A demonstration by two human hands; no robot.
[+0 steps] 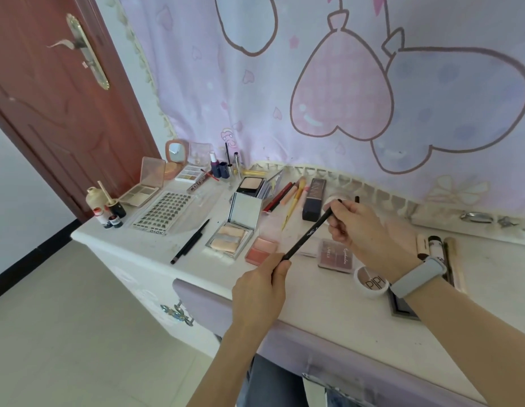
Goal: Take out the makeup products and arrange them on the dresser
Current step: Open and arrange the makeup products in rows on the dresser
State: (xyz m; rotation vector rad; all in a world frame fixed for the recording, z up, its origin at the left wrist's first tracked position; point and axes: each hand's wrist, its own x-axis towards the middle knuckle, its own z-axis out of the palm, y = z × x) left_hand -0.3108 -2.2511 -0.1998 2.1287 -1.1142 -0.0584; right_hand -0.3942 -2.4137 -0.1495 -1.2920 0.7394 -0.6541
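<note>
Above the white dresser (155, 257), a slim black makeup pencil (307, 235) gripped at both ends, left hand (260, 292) curled round the lower tip, right hand (362, 227) pinching the upper. Already laid out: open highlighter palette (230, 237), lash tray (164, 211), blush compact (261, 249), black liner (190, 237). Task seemingly well advanced, pencil not yet placed.
</note>
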